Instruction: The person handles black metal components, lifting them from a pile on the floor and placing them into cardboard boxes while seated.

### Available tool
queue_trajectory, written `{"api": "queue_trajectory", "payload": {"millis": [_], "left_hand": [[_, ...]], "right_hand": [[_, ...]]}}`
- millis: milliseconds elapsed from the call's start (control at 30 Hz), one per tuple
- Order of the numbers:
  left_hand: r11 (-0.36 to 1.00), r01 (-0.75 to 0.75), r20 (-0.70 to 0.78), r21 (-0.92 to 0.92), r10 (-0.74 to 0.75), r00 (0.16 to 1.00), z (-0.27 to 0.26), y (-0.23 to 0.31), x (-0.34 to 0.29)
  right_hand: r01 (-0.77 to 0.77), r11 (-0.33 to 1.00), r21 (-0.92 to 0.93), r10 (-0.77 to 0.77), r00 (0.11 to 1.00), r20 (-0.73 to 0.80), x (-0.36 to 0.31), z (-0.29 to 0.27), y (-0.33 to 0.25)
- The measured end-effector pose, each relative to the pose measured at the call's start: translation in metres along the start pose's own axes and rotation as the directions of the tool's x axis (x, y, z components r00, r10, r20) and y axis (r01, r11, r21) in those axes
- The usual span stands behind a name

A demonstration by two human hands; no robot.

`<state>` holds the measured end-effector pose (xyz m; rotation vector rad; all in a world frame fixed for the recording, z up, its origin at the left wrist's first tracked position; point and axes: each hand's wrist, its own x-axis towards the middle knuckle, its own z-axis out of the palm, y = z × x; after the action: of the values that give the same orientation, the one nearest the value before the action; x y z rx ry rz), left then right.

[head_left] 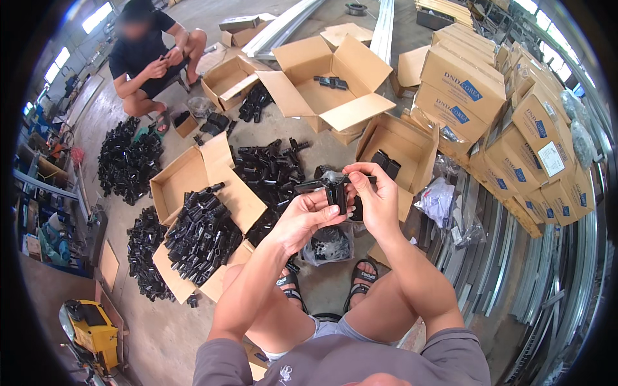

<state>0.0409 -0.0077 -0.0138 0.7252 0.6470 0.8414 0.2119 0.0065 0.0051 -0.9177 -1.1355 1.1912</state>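
Note:
Both of my hands meet in front of me around a black plastic bracket-like part (335, 193), its exact kind unclear. My left hand (310, 217) grips its body from the left, thumb across the front. From the right, my right hand (375, 196) pinches its upper right side between thumb and fingers; what the fingertips press on is partly hidden. Below the hands, between my feet, sits a clear plastic bag (327, 244) with dark small pieces in it. An open carton (418, 151) with a few black parts stands just beyond my right hand.
Left of me, a carton (180, 177) overflows with black parts (203, 235); loose heaps (270, 170) lie around it. Ahead stands a big open carton (309, 71). Stacked sealed boxes (460, 90) and long metal profiles (489, 251) line the right. A co-worker (151, 58) squats at far left.

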Motion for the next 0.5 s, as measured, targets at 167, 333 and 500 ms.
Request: {"api": "queue_trajectory", "payload": {"millis": [167,333,500], "left_hand": [[1.0,0.026,-0.005,-0.003,-0.026,1.0,-0.001,0.008,0.002],[0.997,0.046,-0.023,0.064,-0.044,0.999,-0.005,0.011,0.005],[0.997,0.073,-0.049,0.029,-0.072,0.996,-0.003,0.008,0.004]], "right_hand": [[-0.041,0.991,-0.127,0.044,0.999,0.022,0.002,-0.002,0.004],[0.021,0.987,-0.157,-0.014,0.999,0.048,0.002,-0.008,0.01],[0.053,0.978,-0.203,-0.04,0.997,0.069,0.003,-0.008,0.015]]}}
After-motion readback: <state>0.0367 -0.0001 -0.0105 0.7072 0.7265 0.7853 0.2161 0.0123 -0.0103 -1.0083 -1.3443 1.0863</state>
